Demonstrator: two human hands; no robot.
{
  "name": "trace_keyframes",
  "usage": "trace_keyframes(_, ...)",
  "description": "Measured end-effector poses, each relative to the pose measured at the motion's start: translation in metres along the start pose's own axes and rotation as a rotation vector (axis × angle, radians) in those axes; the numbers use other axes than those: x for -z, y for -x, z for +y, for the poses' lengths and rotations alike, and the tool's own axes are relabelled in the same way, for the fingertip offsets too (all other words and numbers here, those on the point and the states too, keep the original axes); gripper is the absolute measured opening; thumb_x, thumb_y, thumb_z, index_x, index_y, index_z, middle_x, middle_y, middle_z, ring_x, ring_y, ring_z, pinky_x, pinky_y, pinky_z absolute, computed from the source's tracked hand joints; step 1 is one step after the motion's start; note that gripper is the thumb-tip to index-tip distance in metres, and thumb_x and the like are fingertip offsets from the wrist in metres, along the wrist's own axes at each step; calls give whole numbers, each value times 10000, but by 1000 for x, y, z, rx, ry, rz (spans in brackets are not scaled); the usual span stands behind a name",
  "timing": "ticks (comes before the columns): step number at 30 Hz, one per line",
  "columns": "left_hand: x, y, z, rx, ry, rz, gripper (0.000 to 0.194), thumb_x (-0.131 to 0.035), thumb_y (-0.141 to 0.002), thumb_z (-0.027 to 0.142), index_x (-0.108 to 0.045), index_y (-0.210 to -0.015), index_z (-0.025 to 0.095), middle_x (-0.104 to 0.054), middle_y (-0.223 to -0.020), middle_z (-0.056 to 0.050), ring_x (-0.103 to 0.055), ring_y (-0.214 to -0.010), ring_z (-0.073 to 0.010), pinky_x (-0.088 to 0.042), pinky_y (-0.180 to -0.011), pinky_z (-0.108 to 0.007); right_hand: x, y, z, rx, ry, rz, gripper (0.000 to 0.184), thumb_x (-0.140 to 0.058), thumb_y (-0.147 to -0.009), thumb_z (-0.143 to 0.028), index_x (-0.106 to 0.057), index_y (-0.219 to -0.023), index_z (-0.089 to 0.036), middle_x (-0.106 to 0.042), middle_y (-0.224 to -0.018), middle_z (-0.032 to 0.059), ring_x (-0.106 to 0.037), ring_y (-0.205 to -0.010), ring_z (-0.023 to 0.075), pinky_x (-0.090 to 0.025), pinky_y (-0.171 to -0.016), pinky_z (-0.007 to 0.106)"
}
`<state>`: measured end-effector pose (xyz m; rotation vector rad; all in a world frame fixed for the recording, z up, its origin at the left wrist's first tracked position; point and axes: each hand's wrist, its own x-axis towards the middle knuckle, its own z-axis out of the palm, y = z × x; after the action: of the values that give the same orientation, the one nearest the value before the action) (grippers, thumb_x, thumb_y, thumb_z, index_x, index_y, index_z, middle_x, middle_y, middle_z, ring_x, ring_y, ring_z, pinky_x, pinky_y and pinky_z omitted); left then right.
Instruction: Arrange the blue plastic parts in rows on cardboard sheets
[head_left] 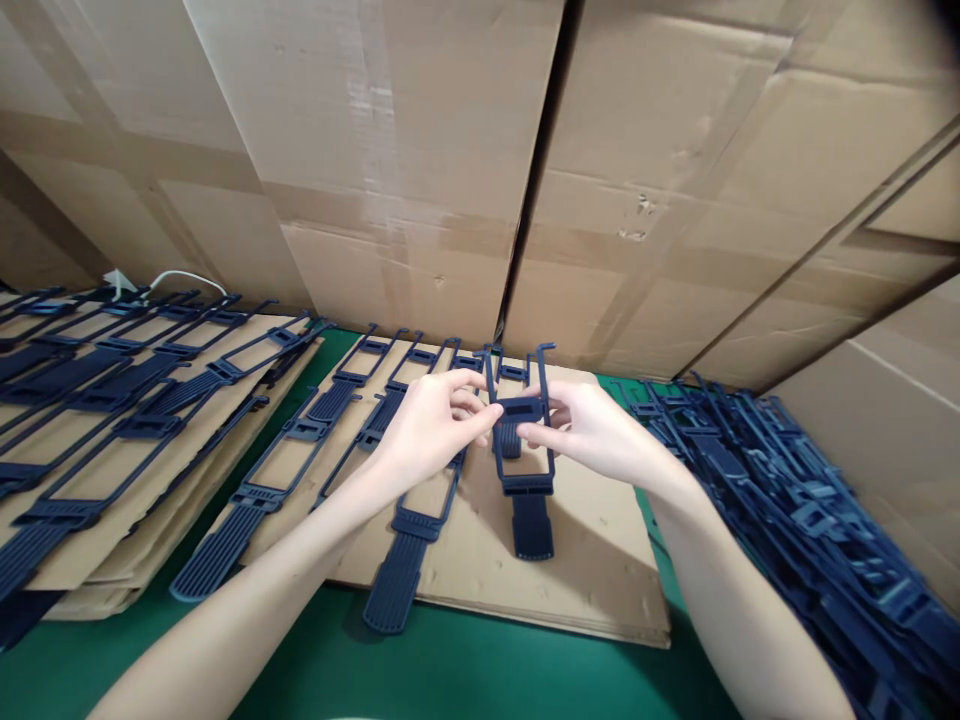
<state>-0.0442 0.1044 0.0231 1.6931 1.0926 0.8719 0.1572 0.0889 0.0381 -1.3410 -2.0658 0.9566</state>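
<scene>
Holding a dark blue plastic frame (527, 484) up in front with both hands, over the right half of the middle cardboard stack (592, 570) on the green worktop (450, 670). Pinching the left rail beside the slotted crosspiece (520, 409) with the left hand (435, 415), thumb in front and fingers curled behind. Clamping the right rail at about the same height with the right hand (596, 425), thumb and forefinger closed around it. Cannot tell exactly where the other fingertips press, behind the frame. Pointing the hooked rail ends upward and away, with the flat paddle (532, 528) hanging toward the near side, above the cardboard. Lying to the left of it on the same stack, in a slanting row: more dark blue frames (401, 575), with ribbed paddles toward the near edge and partly covered by the left hand and forearm. Resting farther left, on another cardboard stack (101, 570): a crowded group of similar frames (60, 515), some reaching past its edge, near a thin white cord (184, 273) at the back. Heaped loosely to the right, beyond the right forearm: a tangled pile of blue parts (810, 515). Standing behind everything: large taped cardboard boxes (420, 150).
</scene>
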Motion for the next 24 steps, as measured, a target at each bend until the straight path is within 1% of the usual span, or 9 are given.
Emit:
trace_keyframes(3, 0, -2, -5, 24, -164, -51, 353, -604, -770, 399, -557, -1006, 141, -675, -655, -11, -637, -540, -165, -484, -564, -255, 9, 4, 4, -26, 287, 64, 194, -638, -779, -346, -616, -893, -190, -683, -769, 9, -651, -727, 168, -478, -635, 250)
trace_keyframes(6, -3, -3, -12, 21, -370, -112, 361, -557, -790, 428, -600, -1003, 140, -679, -640, -15, -642, -573, -182, -471, -595, -272, 9, 5, 5, -88, 426, 117, 138, -636, -782, -330, -629, -849, -209, -675, -697, -16, -641, -695, 161, -445, -611, 245)
trace_keyframes(8, -6, -4, -15, 10, -461, -150, 397, -548, -792, 425, -609, -1051, 130, -693, -670, -26, -658, -651, -202, -468, -661, -291, 5, 4, 5, -98, 485, 85, 127, -639, -777, -313, -636, -863, -220, -673, -685, -25, -637, -691, 162, -429, -606, 246)
trace_keyframes(11, -9, -2, -15, 7, -528, -194, 444, -569, -780, 378, -572, -1156, 141, -701, -696, -12, -659, -781, -219, -447, -751, -314, -2, 1, 7, -90, 547, 29, 218, -658, -758, -313, -639, -961, -237, -672, -687, -24, -631, -680, 169, -410, -601, 250)
trace_keyframes(13, -10, 1, -12, 8, -573, -185, 457, -574, -778, 351, -533, -1198, 175, -702, -715, 7, -645, -847, -231, -433, -751, -330, -5, 0, 7, -77, 578, -24, 248, -674, -741, -320, -647, -976, -246, -671, -692, -17, -626, -660, 170, -394, -585, 250)
trace_keyframes(16, -10, 4, -11, 11, -673, -172, 457, -559, -789, 320, -489, -1227, 210, -700, -753, 11, -629, -864, -251, -424, -722, -346, -7, 0, 7, -82, 632, -125, 204, -698, -713, -305, -667, -907, -247, -672, -713, -7, -621, -659, 169, -361, -556, 246)
trace_keyframes(18, -11, 4, -13, -5, -713, -203, 437, -552, -795, 295, -501, -1221, 216, -696, -766, 3, -628, -847, -247, -428, -727, -340, -8, -1, 6, -92, 660, -162, 170, -706, -704, -294, -671, -862, -242, -673, -733, -3, -620, -676, 168, -343, -546, 244)
trace_keyframes(22, -15, 2, -24, -48, -691, -287, 339, -581, -782, 275, -586, -1114, 202, -686, -773, -14, -632, -817, -210, -439, -716, -283, -9, -5, 9, -116, 676, -216, 99, -705, -699, -297, -680, -783, -249, -665, -728, -10, -613, -682, 159, -314, -530, 244)
trace_keyframes(24, -16, 1, -27, -42, -699, -284, 319, -592, -776, 257, -600, -1089, 198, -683, -777, -12, -629, -814, -197, -436, -720, -269, -10, -6, 13, -124, 672, -231, 103, -705, -692, -308, -681, -776, -254, -664, -731, -16, -610, -681, 156, -307, -527, 245)
